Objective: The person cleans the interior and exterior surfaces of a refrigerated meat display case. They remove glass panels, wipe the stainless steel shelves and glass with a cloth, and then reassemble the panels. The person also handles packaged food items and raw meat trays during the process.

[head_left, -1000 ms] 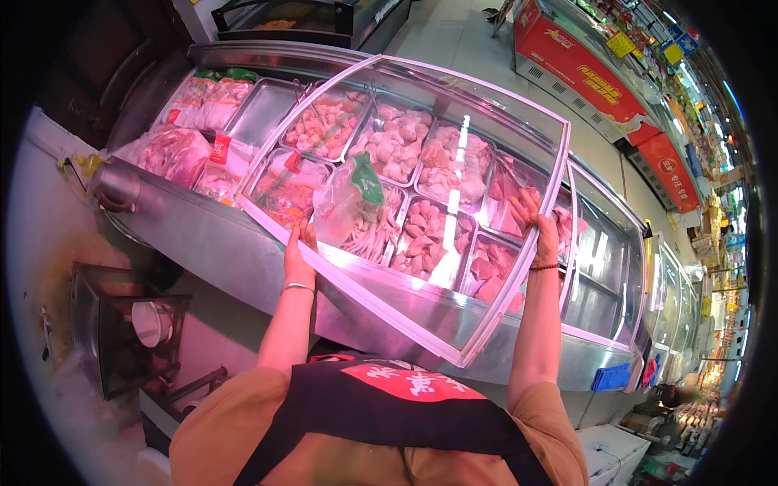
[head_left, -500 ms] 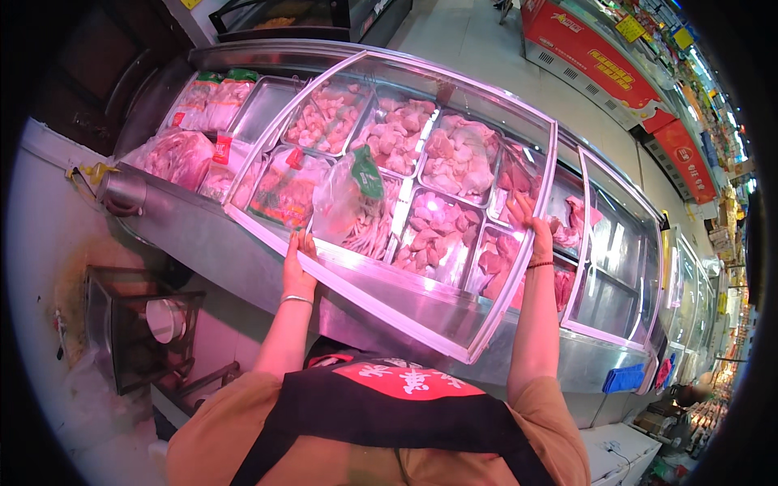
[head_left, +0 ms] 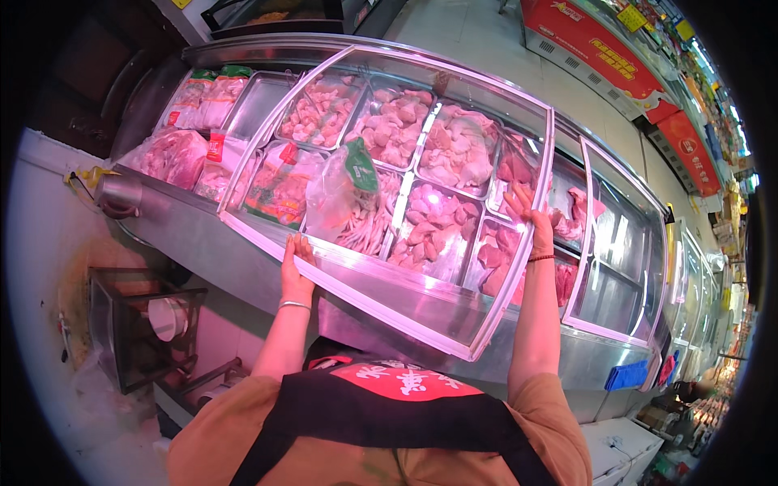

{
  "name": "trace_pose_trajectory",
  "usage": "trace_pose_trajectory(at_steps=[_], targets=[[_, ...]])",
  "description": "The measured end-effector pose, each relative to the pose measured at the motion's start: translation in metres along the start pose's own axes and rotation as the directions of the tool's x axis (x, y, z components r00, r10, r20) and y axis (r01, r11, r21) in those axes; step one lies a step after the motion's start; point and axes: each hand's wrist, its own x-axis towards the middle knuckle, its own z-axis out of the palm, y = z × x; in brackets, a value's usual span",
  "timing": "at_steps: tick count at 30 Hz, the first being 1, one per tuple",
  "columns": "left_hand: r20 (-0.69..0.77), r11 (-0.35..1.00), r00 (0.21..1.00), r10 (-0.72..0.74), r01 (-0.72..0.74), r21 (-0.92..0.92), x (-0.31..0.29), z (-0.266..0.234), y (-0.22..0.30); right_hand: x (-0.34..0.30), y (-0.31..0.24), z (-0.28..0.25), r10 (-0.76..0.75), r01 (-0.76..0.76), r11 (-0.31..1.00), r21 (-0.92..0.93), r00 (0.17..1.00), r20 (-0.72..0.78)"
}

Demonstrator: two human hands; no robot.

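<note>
item 1: large clear glass panel w/ pale, pink-lit frame [head_left: 356, 292]; lies slanted over stainless-steel display case [head_left: 203, 235], meat trays seen thru it. position: btwn the two hands, lower rail directly above left, right rail beside right.

item 2: left hand [head_left: 297, 263], bare, thin silver-coloured bangle [head_left: 294, 305] at wrist; fingers up & close together, tips touching lower rail, left of rail's middle. closed round it or not: can't tell.

item 3: right hand [head_left: 536, 224], bare, dark-red beaded bracelet [head_left: 541, 257] at wrist; open, fingers parted & pointing up-left over glass, palm against right rail.

item 4: translucent plastic bag w/ green patch [head_left: 328, 198]; in case, up-right of left hand, apart from it.

item 5: rectangular metal tray of pink meat pieces [head_left: 433, 231]; under glass, approx. midway btwn hands.

item 6: second framed glass panel [head_left: 622, 231]; further along case, r. of right hand, not touched.

misc.: folded blue cloth [head_left: 626, 375], case's r. end; red-sided chest freezer [head_left: 592, 49], across aisle; black apron [head_left: 340, 409] w/ red panel, on person, over tan top.
</note>
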Motion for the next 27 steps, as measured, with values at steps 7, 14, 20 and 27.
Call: trace_pose_trajectory(at_steps=[7, 14, 20, 27], targets=[[-0.058, 1.000, 0.998, -0.012, 0.013, 0.016, -0.005, 0.011, -0.020, 0.022, 0.015, -0.052, 0.060, -0.073, 0.993, -0.091, 0.988, -0.140], [-0.153, 0.991, 0.987, -0.048, 0.066, 0.114, -0.022, 0.037, -0.063, 0.058, 0.017, -0.104, 0.077, -0.343, 0.857, -0.385, 0.823, -0.562], [-0.201, 0.987, 0.977, -0.077, 0.104, 0.125, -0.027, 0.035, -0.085, 0.077, 0.012, -0.118, 0.006, -0.317, 0.854, -0.413, 0.799, -0.601], [-0.140, 0.954, 0.973, -0.185, 0.211, 0.211, -0.025, 0.027, -0.097, 0.087, 0.006, -0.128, -0.011, -0.390, 0.801, -0.453, 0.749, -0.663]])
